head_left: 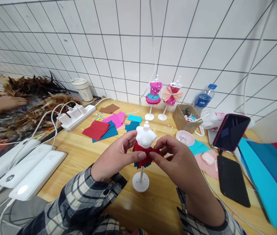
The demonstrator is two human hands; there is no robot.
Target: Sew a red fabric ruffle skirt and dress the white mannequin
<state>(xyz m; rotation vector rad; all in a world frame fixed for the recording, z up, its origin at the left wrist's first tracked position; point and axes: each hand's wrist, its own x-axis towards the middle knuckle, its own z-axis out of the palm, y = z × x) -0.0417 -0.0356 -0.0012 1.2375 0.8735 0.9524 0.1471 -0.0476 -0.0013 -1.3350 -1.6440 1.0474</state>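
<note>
A small white dress form (pixel 145 137) stands upright on a round white base in front of me. Around its lower body sits a ruffled red paper skirt (pixel 138 148) with dark teal edging below. My left hand (pixel 120 151) wraps the skirt from the left, thumb pressed on its front. Pinched between the thumb and fingers of my right hand (pixel 171 156) is the right side of the red skirt. Some fingertips of both hands are hidden behind the form.
Red paper (pixel 95 130) and other coloured sheets lie left of centre. Two dressed forms (pixel 154 94) stand behind, beside a cardboard box (pixel 185 117) and water bottle (pixel 204 96). A pink dish (pixel 185 137) and phones (pixel 234 179) sit right; power banks (pixel 38 173) left. Another person's hand (pixel 12 101) is far left.
</note>
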